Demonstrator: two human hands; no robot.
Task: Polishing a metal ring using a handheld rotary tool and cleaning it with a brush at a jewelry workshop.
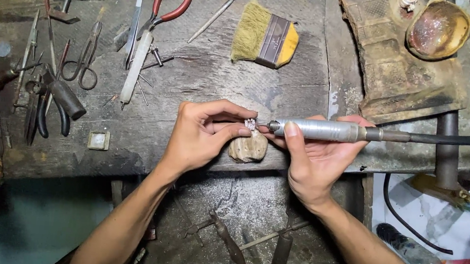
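My left hand (201,132) pinches a small shiny silver piece (250,124) between thumb and fingertips, just above a worn wooden bench peg (249,147). My right hand (317,158) grips a grey metal rotary handpiece (324,130) held level, its tip touching the silver piece. A black hose (452,139) runs from the handpiece off to the right. Both hands meet at the front edge of the worn wooden workbench (205,79).
Red-handled pliers (163,9), scissors (84,61), tweezers, files and dark pliers (52,106) lie at the left. A yellow-handled brush (264,39) lies at the back middle. A charred block with a round dish (439,28) sits at the back right. A plastic bottle (413,252) lies low right.
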